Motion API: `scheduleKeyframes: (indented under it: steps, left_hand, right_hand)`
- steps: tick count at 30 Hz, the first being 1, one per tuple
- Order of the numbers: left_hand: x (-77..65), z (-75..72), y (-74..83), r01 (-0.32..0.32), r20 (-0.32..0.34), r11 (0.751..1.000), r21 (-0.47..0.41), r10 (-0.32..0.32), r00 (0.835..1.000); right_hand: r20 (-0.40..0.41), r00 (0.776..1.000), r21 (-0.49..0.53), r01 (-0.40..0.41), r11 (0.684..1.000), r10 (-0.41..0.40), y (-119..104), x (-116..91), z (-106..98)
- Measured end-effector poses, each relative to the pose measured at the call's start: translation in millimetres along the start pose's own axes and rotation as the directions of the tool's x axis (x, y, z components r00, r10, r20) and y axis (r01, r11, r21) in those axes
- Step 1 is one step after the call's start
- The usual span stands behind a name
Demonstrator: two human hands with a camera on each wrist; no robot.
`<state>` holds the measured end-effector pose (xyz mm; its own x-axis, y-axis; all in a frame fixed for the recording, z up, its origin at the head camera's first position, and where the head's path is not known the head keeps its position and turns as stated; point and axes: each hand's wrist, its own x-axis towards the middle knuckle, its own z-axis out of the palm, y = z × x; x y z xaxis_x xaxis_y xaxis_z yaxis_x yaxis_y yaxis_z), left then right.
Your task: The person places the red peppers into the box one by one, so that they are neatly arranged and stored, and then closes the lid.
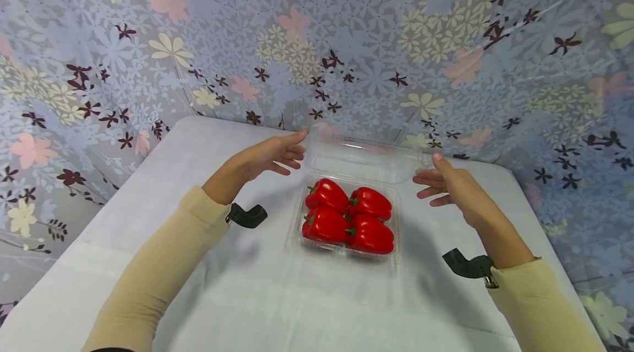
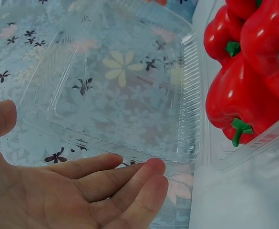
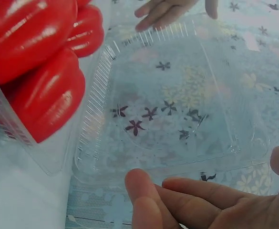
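Note:
A clear plastic clamshell box (image 1: 342, 252) lies with its base on the white cloth, holding several red bell peppers (image 1: 371, 234) with green stems. Its hinged lid (image 1: 354, 158) is raised at the back, standing away from the base. My left hand (image 1: 271, 155) is at the lid's left edge, fingers extended and thumb apart; in the left wrist view the fingertips (image 2: 153, 169) overlap the lid's edge. On the opposite side, my right hand (image 1: 453, 184) is held in a similar way, its fingertips (image 3: 139, 180) near the lid's right edge. Neither hand grips anything.
White cloth (image 1: 238, 286) covers the table around the box. Behind it rises a floral fabric backdrop (image 1: 346, 55), close to the table's back edge. Dark curved wrist mounts (image 1: 250, 215) stick out from both sleeves, above the cloth.

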<state>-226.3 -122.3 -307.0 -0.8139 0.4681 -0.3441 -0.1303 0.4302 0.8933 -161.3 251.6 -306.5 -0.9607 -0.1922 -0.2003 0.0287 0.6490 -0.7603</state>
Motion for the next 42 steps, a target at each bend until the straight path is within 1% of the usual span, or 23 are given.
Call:
scheduleKeyframes:
  steps: [4, 12, 18, 26, 32, 36, 38, 42]
  left_hand:
    - [-2.3, 2.0, -2.9, -0.008, 0.008, 1.000, -0.007, 0.008, 1.000]
    - [-9.9, 9.1, -7.8, -0.050, 0.017, 0.999, -0.012, 0.050, 0.999]
    - [-12.5, 13.4, -12.1, -0.038, 0.007, 0.999, 0.027, 0.038, 0.999]
    - [-15.8, 16.1, -20.4, -0.042, -0.005, 0.999, 0.024, 0.043, 0.999]
    - [-18.1, 18.8, -25.1, -0.025, -0.009, 0.999, 0.033, 0.026, 1.000]
    - [-19.6, 22.2, -26.3, -0.014, -0.013, 0.999, 0.052, 0.014, 1.000]
    - [-20.9, 23.9, -26.0, -0.014, -0.020, 0.998, 0.059, 0.016, 1.000]
    - [-23.6, 26.0, -27.3, -0.037, -0.029, 0.997, 0.064, 0.039, 0.999]
  right_hand:
    - [-0.005, 1.000, -0.002, 0.012, 1.000, -0.012, 1.5, -5.0, 3.5]
    - [-0.028, 0.999, -0.027, 0.028, 0.999, -0.029, 1.6, -14.0, 5.9]
    - [-0.040, 0.999, -0.045, 0.031, 0.999, -0.032, 5.2, -15.9, 10.7]
    - [-0.039, 0.999, -0.057, 0.035, 0.998, -0.038, 8.1, -18.1, 15.7]
    - [-0.028, 0.999, -0.055, 0.045, 0.997, -0.047, 7.9, -21.1, 16.1]
    - [-0.021, 0.999, -0.039, 0.030, 0.999, -0.031, 8.8, -23.4, 17.3]
    - [-0.021, 1.000, -0.039, 0.021, 0.999, -0.022, 10.1, -23.9, 18.7]
    - [-0.027, 0.999, -0.066, 0.030, 0.997, -0.032, 12.5, -25.2, 21.6]
